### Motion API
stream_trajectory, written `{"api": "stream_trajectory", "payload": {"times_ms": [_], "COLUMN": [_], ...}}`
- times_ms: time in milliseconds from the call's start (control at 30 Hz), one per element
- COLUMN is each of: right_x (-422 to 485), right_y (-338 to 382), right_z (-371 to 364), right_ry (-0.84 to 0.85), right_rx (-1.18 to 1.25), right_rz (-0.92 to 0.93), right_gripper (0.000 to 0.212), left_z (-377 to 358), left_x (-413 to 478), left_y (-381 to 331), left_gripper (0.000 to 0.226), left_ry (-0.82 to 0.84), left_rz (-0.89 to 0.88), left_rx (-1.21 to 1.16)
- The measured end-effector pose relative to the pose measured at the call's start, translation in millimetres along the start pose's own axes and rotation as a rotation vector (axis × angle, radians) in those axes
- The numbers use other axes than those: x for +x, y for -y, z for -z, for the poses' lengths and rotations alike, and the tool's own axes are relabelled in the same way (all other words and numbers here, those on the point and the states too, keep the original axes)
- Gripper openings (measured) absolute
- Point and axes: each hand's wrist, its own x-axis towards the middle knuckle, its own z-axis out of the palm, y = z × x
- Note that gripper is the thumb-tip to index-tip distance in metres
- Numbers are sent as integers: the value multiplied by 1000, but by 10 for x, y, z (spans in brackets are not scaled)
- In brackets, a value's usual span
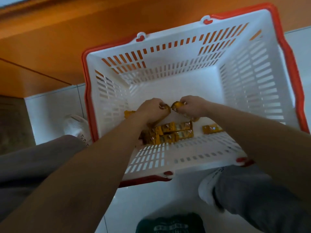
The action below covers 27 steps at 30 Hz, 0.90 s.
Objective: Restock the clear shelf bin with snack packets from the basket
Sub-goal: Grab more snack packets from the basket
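Note:
A white slotted basket (244, 78) with a red rim stands on the floor in front of me. Both my hands reach down inside it. My left hand (151, 110) grips a yellow snack packet, whose end sticks out at its fingers. My right hand (190, 105) grips another yellow packet (176, 105), curled fingers around it. Several more yellow snack packets (175, 132) lie on the basket floor under my wrists, and one packet (211, 129) lies apart to the right. The clear shelf bin is out of view.
An orange wooden cabinet or shelf base (67, 39) rises behind the basket. White floor tiles (55, 108) surround it. My knees in grey trousers (262, 195) and white shoes (75, 126) flank the basket's near side.

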Motion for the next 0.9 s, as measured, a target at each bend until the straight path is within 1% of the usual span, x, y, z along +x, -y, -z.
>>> {"api": "stream_trajectory", "payload": {"times_ms": [67,100,167,233,333,367,400,433,500,567,667,767,867,900], "right_x": [-45,-67,-113,-138,-139,-132,-119,-108,-101,-97,-88,-79,-79,-83], "right_y": [2,1,9,22,31,25,14,4,-9,-22,-54,-71,-79,-80], "right_z": [19,14,-2,-14,-58,-63,-67,-69,-69,-76,-81,-80,-22,34], "right_ry": [112,163,213,230,249,251,255,262,280,280,248,257,302,291], "right_rx": [-4,-28,-43,-126,-244,-268,-289,-304,-317,-321,-303,-258,-224,-201], "right_rz": [-15,-15,-6,20,37,42,48,50,51,49,44,28,5,-10], "right_gripper": [28,30,29,30,42,44,43,40,33,28,28,36,34,33], "left_z": [9,-8,-72,-127,-120,-111,-105,-107,-140,-201,-235,-199,-167,-159], "left_x": [-15,-31,-55,-73,-97,-100,-104,-108,-109,-107,-111,-91,-72,-68], "left_y": [-33,-43,-29,16,58,59,59,59,71,103,160,182,154,133], "left_gripper": [21,20,25,42,85,98,108,113,109,95,79,73,71,72], "left_ry": [38,79,189,290,360,389,418,443,458,402,310,315,282,254], "left_rz": [13,20,33,49,103,114,120,117,84,59,80,93,65,52], "left_rx": [-149,-139,1,94,41,29,35,54,114,136,44,-25,-71,-101]}}
